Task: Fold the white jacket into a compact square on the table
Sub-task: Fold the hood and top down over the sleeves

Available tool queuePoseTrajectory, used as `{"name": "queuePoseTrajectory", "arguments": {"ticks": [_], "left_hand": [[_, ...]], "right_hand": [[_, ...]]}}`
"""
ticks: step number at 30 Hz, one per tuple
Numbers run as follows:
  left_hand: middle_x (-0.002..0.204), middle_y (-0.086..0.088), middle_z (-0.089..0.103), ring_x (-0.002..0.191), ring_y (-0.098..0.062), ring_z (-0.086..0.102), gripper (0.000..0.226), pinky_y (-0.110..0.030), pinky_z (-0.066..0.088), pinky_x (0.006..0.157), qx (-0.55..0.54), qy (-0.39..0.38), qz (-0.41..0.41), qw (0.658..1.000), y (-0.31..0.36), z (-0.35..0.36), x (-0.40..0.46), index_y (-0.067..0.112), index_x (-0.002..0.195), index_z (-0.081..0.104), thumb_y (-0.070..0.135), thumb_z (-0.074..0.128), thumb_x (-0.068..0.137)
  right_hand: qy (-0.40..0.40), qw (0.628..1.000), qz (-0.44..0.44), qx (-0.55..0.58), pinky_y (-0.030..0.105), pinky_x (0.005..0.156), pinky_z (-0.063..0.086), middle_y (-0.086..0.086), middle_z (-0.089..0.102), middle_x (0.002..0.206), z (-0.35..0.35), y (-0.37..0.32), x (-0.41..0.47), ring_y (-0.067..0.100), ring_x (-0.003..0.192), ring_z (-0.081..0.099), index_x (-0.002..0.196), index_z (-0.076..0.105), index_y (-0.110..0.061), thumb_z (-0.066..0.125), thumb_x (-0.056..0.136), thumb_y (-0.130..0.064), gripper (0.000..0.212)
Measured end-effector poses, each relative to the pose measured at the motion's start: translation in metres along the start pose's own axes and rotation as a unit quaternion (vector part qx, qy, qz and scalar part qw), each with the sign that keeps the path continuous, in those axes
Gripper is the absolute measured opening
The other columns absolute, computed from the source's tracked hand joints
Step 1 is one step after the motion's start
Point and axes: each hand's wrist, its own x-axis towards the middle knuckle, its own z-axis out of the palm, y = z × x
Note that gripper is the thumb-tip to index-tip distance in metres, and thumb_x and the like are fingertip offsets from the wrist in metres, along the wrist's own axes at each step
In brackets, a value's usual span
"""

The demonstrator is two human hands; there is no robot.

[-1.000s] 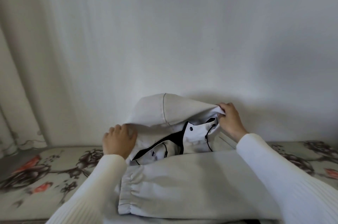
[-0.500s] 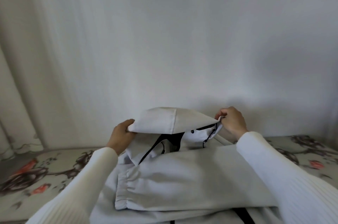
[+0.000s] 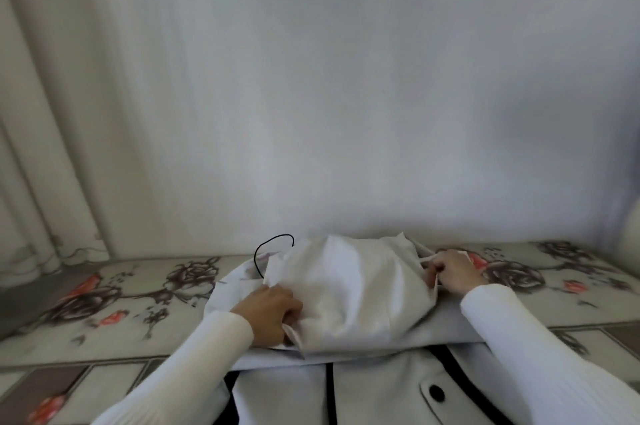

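The white jacket [image 3: 349, 289] lies on the flower-patterned table [image 3: 114, 293], its hood folded forward over the body. Black trim and a black button [image 3: 436, 392] show on the near part. A black drawstring [image 3: 268, 248] loops up at the hood's far left. My left hand [image 3: 273, 312] grips the hood's left edge, pressed down on the cloth. My right hand [image 3: 453, 270] pinches the hood's right edge near a white cord. Both sleeves of my white sweater reach in from below.
A pale curtain [image 3: 45, 147] hangs at the left and a white wall [image 3: 346, 95] stands right behind the table. The patterned tablecloth stretches to both sides of the jacket.
Both hands have brought the hood down and forward from its raised position, laying it flat over the jacket. The black lining and collar are now covered.
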Motion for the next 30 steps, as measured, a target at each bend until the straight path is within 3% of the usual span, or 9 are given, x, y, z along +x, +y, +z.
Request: {"name": "queuePoseTrajectory", "arguments": {"ticks": [4,7,10,12,17,21,24,26,30], "left_hand": [[0.092,0.010,0.054,0.094,-0.013,0.051,0.024,-0.022,0.042,0.086,-0.190,-0.071,-0.064,0.977,0.001,-0.004,-0.011,0.028,0.079,0.064,0.009,0.048,0.078],[0.096,0.003,0.063,0.097,-0.018,0.057,0.040,-0.027,0.046,0.091,-0.260,0.104,-0.154,0.947,-0.008,-0.021,-0.009,0.039,0.065,0.055,0.004,0.042,0.079],[0.116,-0.011,0.057,0.107,-0.030,0.056,0.018,-0.033,0.043,0.093,-0.261,0.245,-0.284,0.889,-0.021,-0.026,0.002,0.020,0.099,0.059,0.016,0.043,0.091],[0.132,-0.022,0.050,0.122,-0.036,0.049,0.042,-0.037,0.039,0.101,-0.302,0.180,-0.367,0.861,-0.027,-0.018,0.013,0.002,0.124,0.049,0.032,0.039,0.097],[0.141,-0.022,0.046,0.129,-0.035,0.045,0.052,-0.036,0.036,0.109,-0.453,0.109,-0.357,0.810,-0.022,0.002,0.032,0.001,0.141,0.039,0.023,0.047,0.095],[0.128,-0.032,0.054,0.120,-0.039,0.052,0.045,-0.044,0.041,0.105,-0.641,0.225,-0.357,0.641,-0.020,0.004,0.043,-0.013,0.125,0.052,-0.003,0.048,0.081],[0.112,-0.020,0.051,0.106,-0.029,0.049,0.026,-0.040,0.039,0.102,-0.698,0.339,-0.361,0.518,-0.011,0.006,0.045,0.004,0.112,0.046,-0.008,0.036,0.090],[0.107,-0.014,0.041,0.098,-0.023,0.041,0.023,-0.040,0.038,0.096,-0.699,0.348,-0.362,0.509,-0.005,0.011,0.042,0.014,0.106,0.033,-0.005,0.032,0.093],[0.101,-0.015,0.044,0.089,-0.025,0.041,0.029,-0.032,0.031,0.079,-0.676,0.287,-0.354,0.579,-0.006,0.023,0.036,0.013,0.105,0.043,-0.006,0.024,0.093]], "right_hand": [[-0.036,0.999,0.006,-0.016,0.015,0.083,0.037,0.012,0.072,0.104,0.003,0.000,-0.010,0.023,0.108,0.061,0.062,0.072,-0.002,0.039,0.078,0.017,0.042],[0.070,0.996,0.056,0.027,0.030,0.089,0.045,0.023,0.067,0.111,-0.002,-0.006,-0.008,0.034,0.109,0.060,0.096,0.071,0.002,0.046,0.087,0.001,0.026],[0.041,0.971,0.165,0.170,0.036,0.069,0.053,0.026,0.064,0.101,-0.002,-0.009,-0.014,0.038,0.092,0.065,0.114,0.057,0.005,0.048,0.092,-0.014,0.031],[-0.034,0.937,0.221,0.269,0.036,0.065,0.054,0.021,0.061,0.089,0.002,-0.015,-0.022,0.034,0.079,0.062,0.115,0.052,-0.001,0.052,0.091,-0.024,0.033],[-0.008,0.940,0.187,0.286,0.040,0.099,0.044,0.021,0.044,0.136,0.022,-0.022,-0.013,0.037,0.122,0.046,0.145,0.021,-0.006,0.044,0.087,0.003,0.063],[0.049,0.927,0.147,0.340,0.040,0.100,0.042,0.020,0.047,0.136,0.027,-0.022,-0.010,0.035,0.122,0.047,0.142,0.031,-0.007,0.036,0.084,0.012,0.061],[0.071,0.909,0.189,0.365,0.039,0.103,0.037,0.020,0.038,0.144,0.029,-0.015,-0.013,0.036,0.126,0.042,0.148,0.022,-0.015,0.034,0.091,0.006,0.062],[0.054,0.925,0.185,0.327,0.038,0.102,0.036,0.020,0.032,0.147,0.035,-0.008,-0.019,0.037,0.128,0.040,0.149,0.016,-0.017,0.037,0.092,0.006,0.065],[0.006,0.966,0.142,0.215,0.038,0.103,0.035,0.020,0.029,0.149,0.043,-0.007,-0.025,0.037,0.132,0.037,0.151,0.006,-0.017,0.045,0.091,0.005,0.075]]}}
